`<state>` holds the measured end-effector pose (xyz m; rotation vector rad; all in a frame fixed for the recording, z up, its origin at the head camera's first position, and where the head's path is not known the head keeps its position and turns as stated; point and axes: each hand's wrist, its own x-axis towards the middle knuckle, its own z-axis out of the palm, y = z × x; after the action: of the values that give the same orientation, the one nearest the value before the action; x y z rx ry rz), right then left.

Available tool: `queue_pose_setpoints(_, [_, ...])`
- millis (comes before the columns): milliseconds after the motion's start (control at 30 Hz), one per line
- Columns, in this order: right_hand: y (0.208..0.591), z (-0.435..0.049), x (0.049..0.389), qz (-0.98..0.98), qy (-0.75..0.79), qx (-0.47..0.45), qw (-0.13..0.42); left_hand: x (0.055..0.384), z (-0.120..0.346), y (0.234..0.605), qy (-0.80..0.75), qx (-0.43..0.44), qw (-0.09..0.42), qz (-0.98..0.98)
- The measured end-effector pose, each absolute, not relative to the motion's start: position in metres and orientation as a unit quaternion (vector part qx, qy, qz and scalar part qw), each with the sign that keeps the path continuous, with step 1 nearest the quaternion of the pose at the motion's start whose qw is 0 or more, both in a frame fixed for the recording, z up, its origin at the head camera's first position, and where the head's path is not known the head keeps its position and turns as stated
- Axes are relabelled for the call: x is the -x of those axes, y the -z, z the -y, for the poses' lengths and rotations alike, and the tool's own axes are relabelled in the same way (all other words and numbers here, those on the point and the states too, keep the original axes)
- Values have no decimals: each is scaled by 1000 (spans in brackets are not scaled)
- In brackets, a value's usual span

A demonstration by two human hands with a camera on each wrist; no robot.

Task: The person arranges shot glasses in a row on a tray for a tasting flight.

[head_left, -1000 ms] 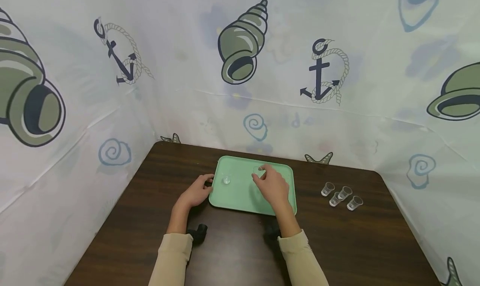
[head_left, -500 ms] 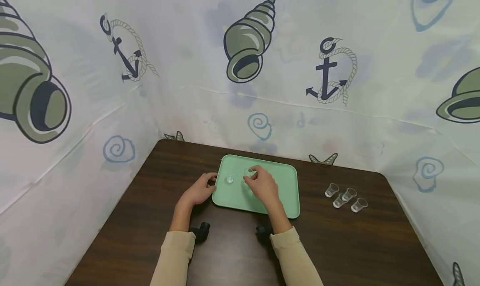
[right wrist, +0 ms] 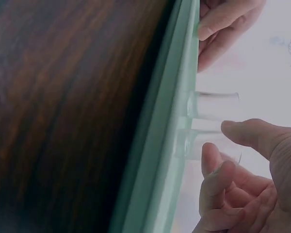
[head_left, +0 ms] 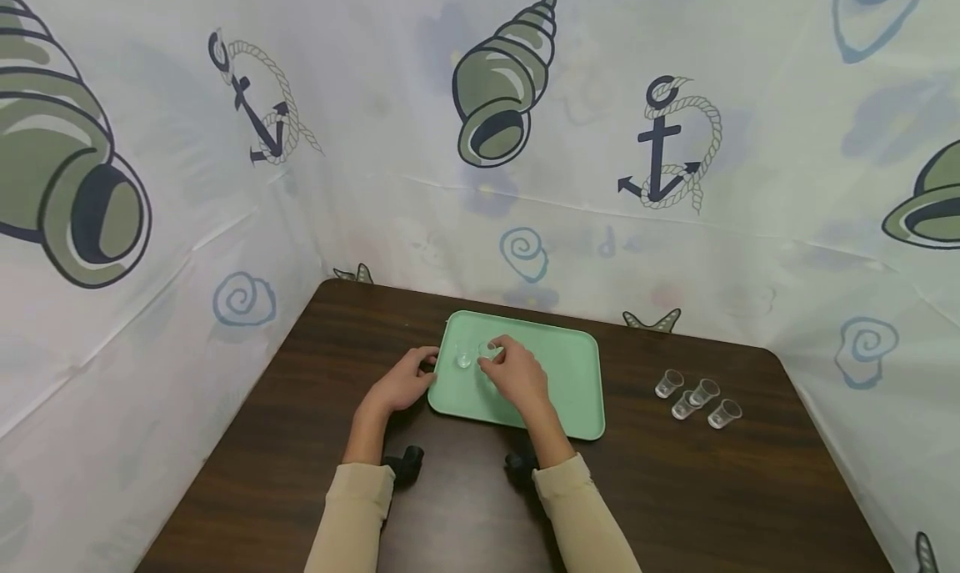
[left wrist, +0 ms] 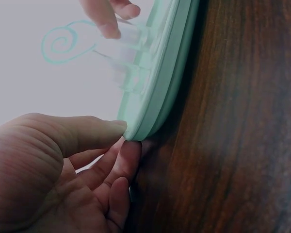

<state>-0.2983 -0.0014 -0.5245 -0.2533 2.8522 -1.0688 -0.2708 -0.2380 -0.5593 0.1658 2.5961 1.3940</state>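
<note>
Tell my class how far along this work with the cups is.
Looks done: one clear cup stands on the green tray. In hand: the right hand holds a second cup beside it; the left hand grips the tray's edge. Apparently left: four more cups on the table.

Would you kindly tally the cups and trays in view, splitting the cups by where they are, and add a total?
Green tray: 1
Clear cups on or just above the tray: 2
Other clear cups on the brown table, right of the tray: 4
Total: 7
</note>
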Motion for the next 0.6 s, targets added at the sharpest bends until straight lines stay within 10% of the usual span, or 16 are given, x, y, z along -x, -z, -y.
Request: queue_pose_setpoints(600, [531,4,301,-931,355,78,41,272,238,559,-474,-58,94,-873])
